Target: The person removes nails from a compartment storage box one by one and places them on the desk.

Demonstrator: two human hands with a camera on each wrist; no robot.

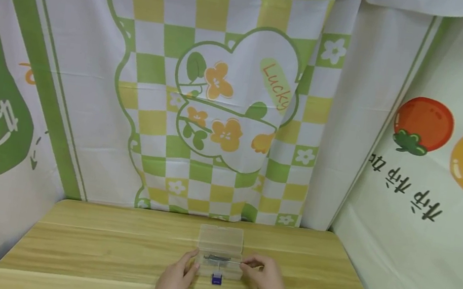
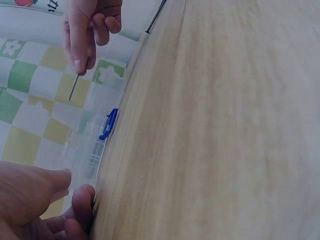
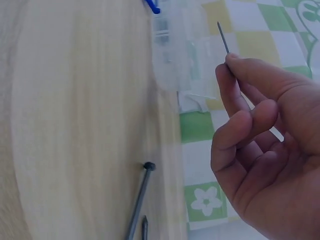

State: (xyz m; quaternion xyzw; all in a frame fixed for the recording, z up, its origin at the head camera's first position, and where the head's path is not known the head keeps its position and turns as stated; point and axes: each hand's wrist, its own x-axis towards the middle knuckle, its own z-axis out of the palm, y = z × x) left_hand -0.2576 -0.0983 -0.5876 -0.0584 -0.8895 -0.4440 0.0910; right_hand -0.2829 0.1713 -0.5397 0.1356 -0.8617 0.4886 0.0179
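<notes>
A clear plastic box (image 1: 219, 270) with its lid (image 1: 221, 239) raised stands on the table. Several dark nails (image 1: 214, 258) lie inside, near the hinge side. My left hand (image 1: 176, 280) holds the box's left end, thumb toward the front corner and index finger along the side. At the right end, my right hand (image 1: 266, 279) pinches a thin nail (image 3: 223, 39) between thumb and index finger, its pointed end directed over the box. The other fingers of that hand are curled loosely. A blue latch (image 1: 217, 279) sticks out at the box's front.
On the wooden table (image 1: 108, 246), a larger nail (image 3: 140, 195) and the pointed tip of another (image 3: 145, 227) lie near my right wrist. A checked cloth (image 1: 207, 186) hangs behind the table, with printed fabric walls on both sides.
</notes>
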